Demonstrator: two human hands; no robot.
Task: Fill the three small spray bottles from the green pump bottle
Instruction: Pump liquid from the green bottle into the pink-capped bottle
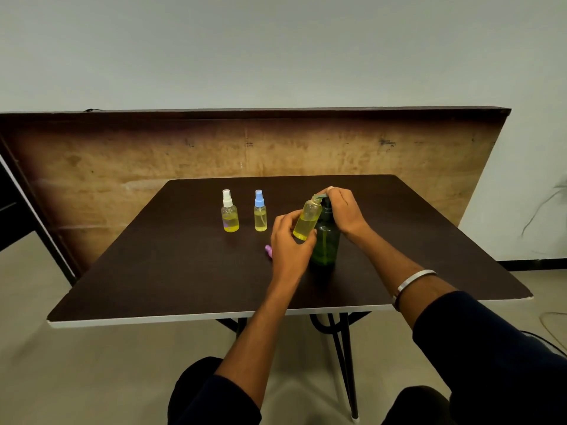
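Left hand (288, 240) fingers clamped round uncapped spray bottle (307, 217), tilted, mouth at green pump bottle (325, 237) nozzle; right hand (343, 210) fingers curled over pump head

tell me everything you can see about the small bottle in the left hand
The uncapped spray bottle is small, clear plastic, roughly half full of yellow liquid. The left hand grips its lower body and tilts it, open neck up against the spout of the green pump bottle, whose pump the right hand covers.
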